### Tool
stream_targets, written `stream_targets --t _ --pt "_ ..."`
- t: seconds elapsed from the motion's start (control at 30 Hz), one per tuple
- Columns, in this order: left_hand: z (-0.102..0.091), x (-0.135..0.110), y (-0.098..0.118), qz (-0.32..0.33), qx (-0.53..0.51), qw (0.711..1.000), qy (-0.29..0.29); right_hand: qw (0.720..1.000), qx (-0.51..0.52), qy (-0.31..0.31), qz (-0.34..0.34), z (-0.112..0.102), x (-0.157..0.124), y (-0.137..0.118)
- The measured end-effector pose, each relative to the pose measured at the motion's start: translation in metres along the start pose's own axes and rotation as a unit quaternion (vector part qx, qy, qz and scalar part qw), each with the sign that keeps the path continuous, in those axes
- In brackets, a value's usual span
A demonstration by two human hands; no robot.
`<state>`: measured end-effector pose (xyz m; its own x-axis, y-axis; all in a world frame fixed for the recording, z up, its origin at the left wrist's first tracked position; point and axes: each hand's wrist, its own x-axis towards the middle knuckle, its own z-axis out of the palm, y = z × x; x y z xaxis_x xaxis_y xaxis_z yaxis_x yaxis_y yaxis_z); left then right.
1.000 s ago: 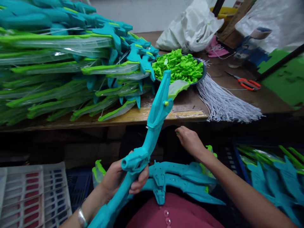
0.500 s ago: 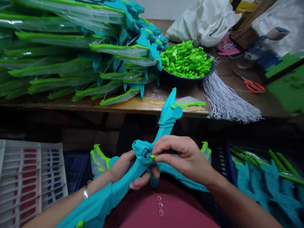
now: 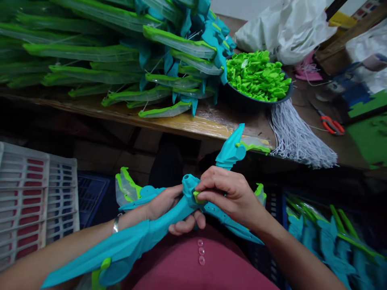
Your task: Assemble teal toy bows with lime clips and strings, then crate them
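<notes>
A long teal plastic toy bow (image 3: 160, 221) lies slantwise across my lap, its pointed ends flared and trimmed with green. From below, my left hand (image 3: 165, 203) grips its middle, fingers curled round the underside. Between the thumb and fingers of my right hand (image 3: 229, 189) is a small green plastic piece (image 3: 197, 196), pressed against the bow's central hub. My fingers hide most of that piece and the slot in the hub. Another teal part (image 3: 226, 219) with clear-and-green ends rests behind my hands, partly covered.
Stacked teal-and-green toys (image 3: 99, 76) cover the workbench's left side. A dark bowl (image 3: 242, 94) holds many green pieces beside white strings (image 3: 298, 135) and orange-handled scissors (image 3: 331, 125). A white crate (image 3: 45, 193) stands left; a blue crate (image 3: 284, 209) with teal toys, right.
My right hand has brought the green piece onto the hub, covering the slot visible before. The bow has tilted somewhat, and the camera view has turned and shifted.
</notes>
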<state>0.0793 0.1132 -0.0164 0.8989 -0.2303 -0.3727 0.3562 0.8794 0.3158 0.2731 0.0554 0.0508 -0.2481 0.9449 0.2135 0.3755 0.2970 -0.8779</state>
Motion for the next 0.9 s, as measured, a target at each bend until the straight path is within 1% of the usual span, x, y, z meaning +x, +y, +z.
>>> stream_targets --t 0.07,0.2,0.27,0.33,0.43,0.5,0.57,0.67,0.73,0.83,0.9 --pt "-0.001 0.001 -0.001 0.010 -0.014 1.000 -0.007 0.998 -0.057 0.001 -0.022 0.002 -0.002 0.002" --pt "-0.003 0.000 -0.005 0.020 -0.018 1.000 0.005 0.984 -0.166 -0.009 -0.061 0.000 -0.006 0.006" --pt "-0.003 -0.001 -0.009 0.038 -0.018 0.999 0.018 0.975 -0.202 -0.035 -0.087 -0.005 -0.006 0.006" --pt "-0.002 -0.001 -0.014 0.070 -0.025 0.996 0.046 0.963 -0.228 -0.100 -0.107 -0.011 -0.004 0.002" --pt "-0.001 -0.002 -0.021 0.106 -0.037 0.989 0.094 0.934 -0.258 -0.224 -0.106 -0.015 0.000 -0.011" --pt "-0.001 -0.002 -0.024 0.117 -0.040 0.987 0.104 0.917 -0.283 -0.262 -0.104 -0.013 -0.001 -0.019" --pt "-0.003 -0.001 -0.027 0.133 -0.041 0.985 0.101 0.907 -0.314 -0.252 -0.120 -0.008 -0.004 -0.023" --pt "-0.005 0.003 -0.030 0.157 -0.029 0.981 0.108 0.895 -0.350 -0.217 -0.172 0.001 -0.011 -0.019" --pt "-0.005 0.006 -0.034 0.168 -0.024 0.978 0.123 0.883 -0.369 -0.208 -0.203 0.005 -0.017 -0.015" --pt "-0.002 0.008 -0.039 0.174 -0.016 0.973 0.150 0.869 -0.390 -0.202 -0.230 0.008 -0.024 -0.009" --pt "0.004 0.009 -0.039 0.172 0.006 0.968 0.184 0.865 -0.394 -0.198 -0.238 0.008 -0.028 -0.007"
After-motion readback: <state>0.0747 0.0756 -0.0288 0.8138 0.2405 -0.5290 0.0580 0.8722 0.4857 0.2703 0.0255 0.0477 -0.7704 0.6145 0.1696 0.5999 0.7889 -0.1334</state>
